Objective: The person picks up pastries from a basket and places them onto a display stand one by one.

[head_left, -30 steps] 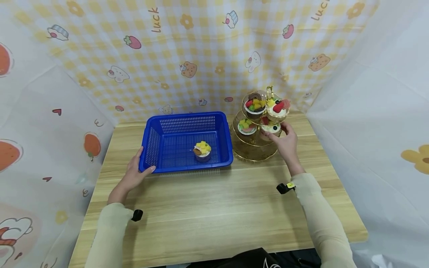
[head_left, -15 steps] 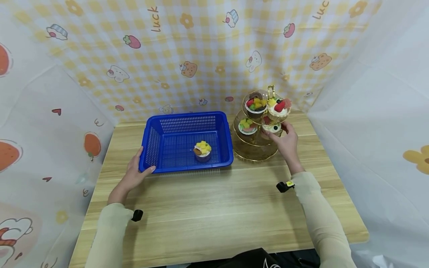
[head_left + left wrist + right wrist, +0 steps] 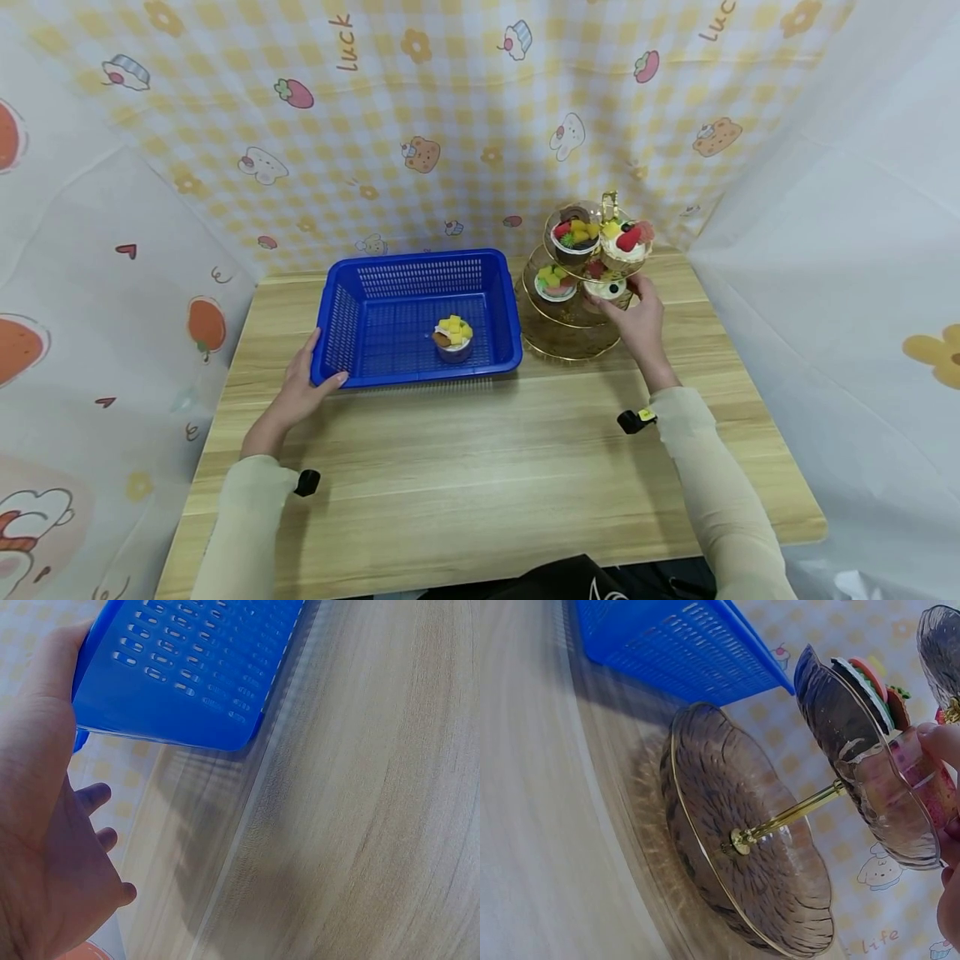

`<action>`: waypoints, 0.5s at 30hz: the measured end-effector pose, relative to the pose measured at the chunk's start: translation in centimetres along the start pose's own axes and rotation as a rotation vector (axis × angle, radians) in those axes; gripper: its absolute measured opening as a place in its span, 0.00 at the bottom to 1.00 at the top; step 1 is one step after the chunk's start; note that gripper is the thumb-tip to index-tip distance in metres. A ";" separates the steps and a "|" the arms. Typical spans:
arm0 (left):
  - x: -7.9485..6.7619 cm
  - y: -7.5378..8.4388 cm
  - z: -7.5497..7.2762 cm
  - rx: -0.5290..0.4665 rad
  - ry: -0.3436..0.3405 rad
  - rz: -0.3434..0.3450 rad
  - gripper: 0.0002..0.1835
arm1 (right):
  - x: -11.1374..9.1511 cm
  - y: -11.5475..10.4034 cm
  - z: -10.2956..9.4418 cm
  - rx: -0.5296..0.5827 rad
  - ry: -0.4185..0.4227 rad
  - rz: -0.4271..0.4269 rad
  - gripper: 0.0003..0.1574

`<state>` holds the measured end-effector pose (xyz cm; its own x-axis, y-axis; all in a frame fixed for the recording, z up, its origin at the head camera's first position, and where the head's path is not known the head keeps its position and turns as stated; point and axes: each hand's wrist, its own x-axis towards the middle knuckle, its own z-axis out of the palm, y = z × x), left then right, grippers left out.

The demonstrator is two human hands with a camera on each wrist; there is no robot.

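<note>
My left hand (image 3: pixel 295 392) holds the front left corner of a blue plastic basket (image 3: pixel 420 380), thumb at the rim. In the left wrist view, the other fingers (image 3: pixel 94 796) extend below the basket's corner. Inside the basket sits a cupcake topped with yellow cubes (image 3: pixel 453 337). To the right, my right hand (image 3: pixel 639 323) reaches the middle tier of a gold-rimmed three-tier stand (image 3: pixel 572 343). Thumb and fingers pinch a cream-topped cupcake (image 3: pixel 606 292) there, partly hidden by the top tier. The right wrist view shows its pinkish wrapper (image 3: pixel 934 793) close over the tier.
Another fruit-topped cupcake (image 3: pixel 555 285) shares the middle tier. On the top tier stand a dark cupcake with fruit (image 3: pixel 575 240) and a cream one with strawberry (image 3: pixel 627 242), close above my right hand. A checked cloth (image 3: pixel 465 100) hangs behind the wooden table (image 3: pixel 480 475).
My right hand and the pinched cupcake have shifted very slightly left. The left hand and the basket have stayed in place.
</note>
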<state>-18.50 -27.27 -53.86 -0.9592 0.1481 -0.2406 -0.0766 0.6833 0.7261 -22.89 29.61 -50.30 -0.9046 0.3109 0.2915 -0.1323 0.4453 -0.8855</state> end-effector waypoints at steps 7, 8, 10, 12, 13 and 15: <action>-0.1 0.2 0.0 -0.009 0.003 -0.005 0.54 | -0.4 -0.5 -0.2 -0.040 -0.009 -0.026 0.46; -0.1 0.2 0.0 -0.011 0.004 -0.004 0.54 | -0.4 -0.6 -0.2 -0.040 -0.010 -0.030 0.46; -0.1 0.2 0.0 -0.011 0.003 -0.003 0.54 | -0.7 -0.7 -0.3 -0.035 -0.005 -0.029 0.46; -0.1 0.2 0.0 -0.011 0.001 -0.003 0.54 | -1.0 -0.8 -0.6 -0.032 0.003 -0.025 0.47; -0.1 0.2 0.0 -0.012 0.000 -0.004 0.54 | -1.2 -0.8 -0.7 -0.033 0.010 -0.030 0.47; -0.1 0.2 0.0 -0.012 0.000 -0.003 0.54 | -1.8 -1.1 -1.0 -0.033 0.027 -0.028 0.47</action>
<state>-18.45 -27.14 -53.66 -0.9590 0.1461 -0.2429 -0.0829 0.6749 0.7333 -20.68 29.45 -49.50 -0.8893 0.3208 0.3260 -0.1435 0.4811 -0.8649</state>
